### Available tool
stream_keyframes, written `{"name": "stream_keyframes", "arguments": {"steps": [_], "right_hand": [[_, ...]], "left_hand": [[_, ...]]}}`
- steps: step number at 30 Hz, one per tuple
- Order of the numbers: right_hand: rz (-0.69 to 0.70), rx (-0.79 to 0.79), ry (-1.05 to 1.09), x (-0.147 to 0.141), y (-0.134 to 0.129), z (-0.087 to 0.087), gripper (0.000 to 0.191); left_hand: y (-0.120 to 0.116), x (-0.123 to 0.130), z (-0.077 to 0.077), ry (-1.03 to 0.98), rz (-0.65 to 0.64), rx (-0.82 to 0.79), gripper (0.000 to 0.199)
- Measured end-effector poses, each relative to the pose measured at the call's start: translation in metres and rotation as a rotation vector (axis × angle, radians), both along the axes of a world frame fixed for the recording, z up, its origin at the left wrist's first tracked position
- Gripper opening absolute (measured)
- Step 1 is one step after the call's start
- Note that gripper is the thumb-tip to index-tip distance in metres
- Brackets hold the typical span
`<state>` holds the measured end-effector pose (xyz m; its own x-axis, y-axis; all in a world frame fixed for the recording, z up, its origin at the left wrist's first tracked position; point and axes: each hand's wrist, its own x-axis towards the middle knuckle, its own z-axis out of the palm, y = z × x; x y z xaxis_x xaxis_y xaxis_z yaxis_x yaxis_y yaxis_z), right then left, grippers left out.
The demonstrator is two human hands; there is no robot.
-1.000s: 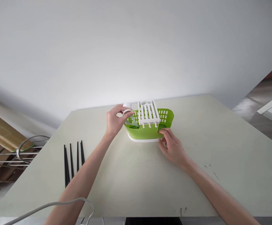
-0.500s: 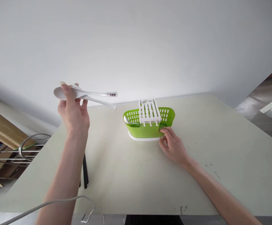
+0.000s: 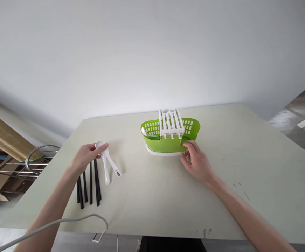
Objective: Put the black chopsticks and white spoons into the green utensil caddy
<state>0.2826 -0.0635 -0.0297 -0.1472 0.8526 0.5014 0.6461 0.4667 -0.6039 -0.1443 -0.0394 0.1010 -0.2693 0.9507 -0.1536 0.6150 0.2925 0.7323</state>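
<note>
Two white spoons (image 3: pixel 112 162) are pinched by their bowls in my left hand (image 3: pixel 88 156), handles angled down and toward me. Several black chopsticks (image 3: pixel 90 185) lie on the table just below that hand, their far ends hidden by it. At the middle stands a green cutlery basket (image 3: pixel 163 144) with a white slatted rack (image 3: pixel 171 122) across its top and a white base. Another white spoon (image 3: pixel 144 132) rests inside its left end. My right hand (image 3: pixel 196 159) grips the basket's front rim at the right, fingertips over the edge.
The pale table (image 3: pixel 152 199) meets a white wall at the back. A grey cable (image 3: pixel 63 221) crosses the near left edge. On the left, off the table, are a metal wire rack (image 3: pixel 18 168) and cardboard boxes (image 3: pixel 0 180).
My left hand has come down and toward me with the spoons, whose handles now point toward me rather than right. More chopsticks show. My right hand stays on the basket.
</note>
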Motion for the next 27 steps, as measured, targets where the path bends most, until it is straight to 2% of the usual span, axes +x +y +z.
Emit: {"name": "stream_keyframes", "arguments": {"steps": [5,9,14,18,23,27], "right_hand": [[-0.007,0.024,-0.001,-0.001,0.0,0.001,0.025],[-0.01,0.028,-0.004,-0.001,0.0,0.0,0.025],[-0.015,0.033,-0.008,0.0,0.001,-0.001,0.025],[-0.018,0.027,-0.016,0.0,0.0,-0.002,0.024],[-0.013,0.022,-0.014,0.0,0.0,-0.001,0.024],[-0.006,0.021,-0.013,0.0,0.0,-0.002,0.024]], "left_hand": [[-0.003,-0.025,-0.018,0.162,-0.093,-0.167,0.053],[-0.001,-0.03,-0.028,0.212,-0.09,-0.234,0.055],[-0.001,-0.032,-0.03,0.39,-0.099,-0.239,0.053],[-0.004,-0.035,-0.031,0.557,-0.132,-0.158,0.057],[-0.009,-0.042,-0.034,0.624,-0.117,-0.132,0.058],[-0.015,-0.041,-0.029,0.678,-0.056,-0.129,0.055]]}}
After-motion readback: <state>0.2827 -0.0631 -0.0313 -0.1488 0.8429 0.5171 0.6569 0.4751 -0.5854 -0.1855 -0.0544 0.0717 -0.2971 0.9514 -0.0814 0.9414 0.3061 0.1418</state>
